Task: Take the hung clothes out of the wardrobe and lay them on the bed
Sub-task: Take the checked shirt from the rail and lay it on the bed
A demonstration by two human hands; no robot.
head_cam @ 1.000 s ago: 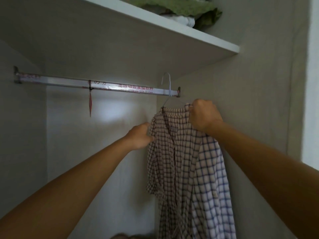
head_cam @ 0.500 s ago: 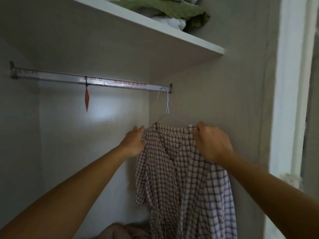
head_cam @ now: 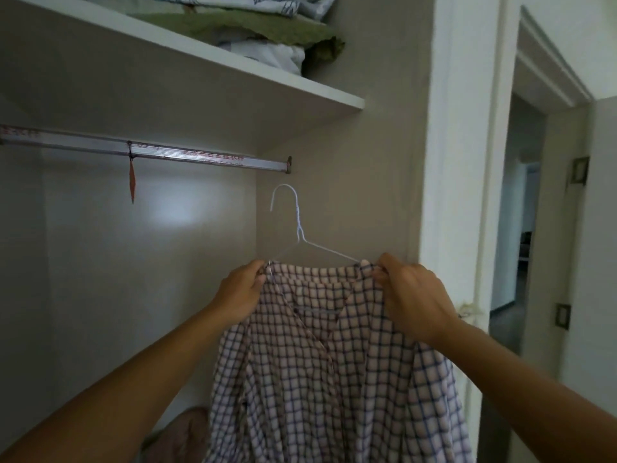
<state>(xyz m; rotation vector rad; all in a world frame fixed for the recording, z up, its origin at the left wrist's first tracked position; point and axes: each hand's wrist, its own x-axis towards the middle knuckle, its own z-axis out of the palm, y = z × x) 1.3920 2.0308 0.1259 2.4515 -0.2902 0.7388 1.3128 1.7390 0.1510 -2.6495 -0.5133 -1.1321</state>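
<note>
A pink-and-blue checked shirt [head_cam: 320,355] hangs on a white wire hanger [head_cam: 298,228]. The hanger's hook is free of the metal rail [head_cam: 200,157] and sits below and to the right of the rail's end. My left hand [head_cam: 242,292] grips the shirt's left shoulder at the hanger's end. My right hand [head_cam: 410,292] pinches the right shoulder of the shirt at the other end. The shirt's lower part runs out of view at the bottom.
A red tag [head_cam: 132,180] dangles from the rail. Folded bedding [head_cam: 267,31] lies on the shelf [head_cam: 233,66] above. A pinkish cloth [head_cam: 187,432] lies low in the wardrobe. The white wardrobe frame [head_cam: 467,162] and an open doorway [head_cam: 521,212] are to the right.
The hanger's hook has come off the rail, and both hands have brought the shirt down and out toward me. The view has swung right, showing the doorway.
</note>
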